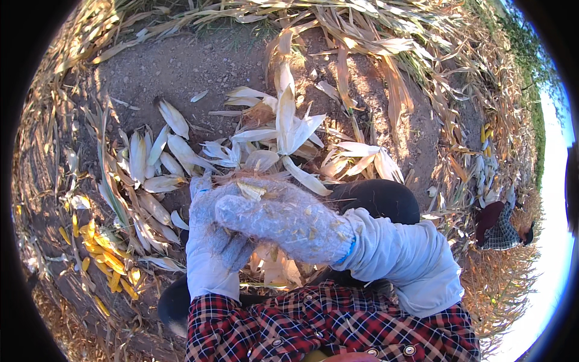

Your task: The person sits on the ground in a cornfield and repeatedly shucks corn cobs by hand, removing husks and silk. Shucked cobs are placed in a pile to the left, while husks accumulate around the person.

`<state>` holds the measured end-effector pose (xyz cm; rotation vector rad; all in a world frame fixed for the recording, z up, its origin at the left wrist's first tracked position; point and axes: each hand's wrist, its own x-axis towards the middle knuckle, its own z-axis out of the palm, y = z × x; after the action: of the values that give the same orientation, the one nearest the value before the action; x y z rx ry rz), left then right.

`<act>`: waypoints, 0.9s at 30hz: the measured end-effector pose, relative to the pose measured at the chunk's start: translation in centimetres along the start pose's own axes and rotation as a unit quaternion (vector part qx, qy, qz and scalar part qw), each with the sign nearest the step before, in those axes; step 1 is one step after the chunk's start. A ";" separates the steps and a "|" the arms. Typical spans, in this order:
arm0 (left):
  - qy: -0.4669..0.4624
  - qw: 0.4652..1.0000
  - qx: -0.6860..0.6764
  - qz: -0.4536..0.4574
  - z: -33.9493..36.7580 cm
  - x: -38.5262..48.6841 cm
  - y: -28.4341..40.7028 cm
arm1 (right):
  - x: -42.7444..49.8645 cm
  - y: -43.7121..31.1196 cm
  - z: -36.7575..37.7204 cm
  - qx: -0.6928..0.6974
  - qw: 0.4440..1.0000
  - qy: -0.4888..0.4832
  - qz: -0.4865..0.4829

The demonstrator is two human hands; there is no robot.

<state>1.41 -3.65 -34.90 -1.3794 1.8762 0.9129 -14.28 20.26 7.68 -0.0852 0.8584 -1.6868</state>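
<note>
Both my hands wear fuzzy grey knitted gloves, flecked with bits of chaff and corn silk. My right hand (280,217) reaches across to the left, its fingers bent against my left wrist area. Mostly behind it, my left hand (200,183) is only partly visible. Whether anything is held between them is hidden. A scrap of dry husk (251,191) clings to the top of the right glove. Just beyond the hands lie peeled-open corn husks (289,122). To their left is a heap of corn ears still in pale husks (181,149).
Husked yellow corn cobs (106,258) form a pile at the lower left. Dry corn stalks (371,27) cover the ground along the far side. My bent knee (380,199) is beside the right forearm. Another person (500,226) is farther off at the right, near more corn ears (485,172).
</note>
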 end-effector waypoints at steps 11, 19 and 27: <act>-0.003 0.989 0.139 0.041 -1.9 -2.7 -1.8 | -2.0 2.8 -3.0 -0.024 0.988 0.015 -0.152; 0.047 0.974 0.087 0.203 -10.2 -10.4 9.7 | -4.3 -0.7 -3.8 -0.163 0.968 0.068 -0.179; 0.101 0.890 0.400 0.195 -12.0 -12.9 5.4 | -7.3 3.1 -0.9 -0.569 0.800 0.047 -0.184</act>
<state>-1.53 -5.62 -16.80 -0.6122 2.3457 0.0830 -9.85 26.93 7.97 -1.0517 1.9325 -1.2708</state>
